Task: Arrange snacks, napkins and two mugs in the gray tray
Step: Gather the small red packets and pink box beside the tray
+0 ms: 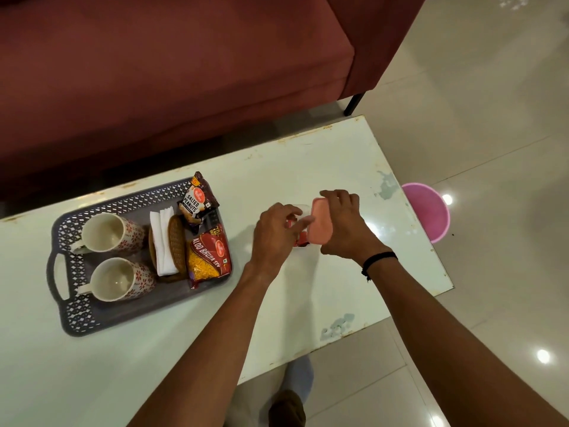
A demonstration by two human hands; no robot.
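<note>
The gray perforated tray lies at the table's left. In it stand two white mugs with red flowers, white napkins in a woven brown holder, a salted peanuts packet and a red aloo bhujia packet. To the tray's right my right hand grips a pink lid, tilted up over a small clear container with red contents. My left hand is at the container, its fingers on the red packet inside.
The white table is worn along its edges and ends just right of my hands. A maroon sofa runs behind it. A pink bucket stands on the tiled floor past the table's right edge.
</note>
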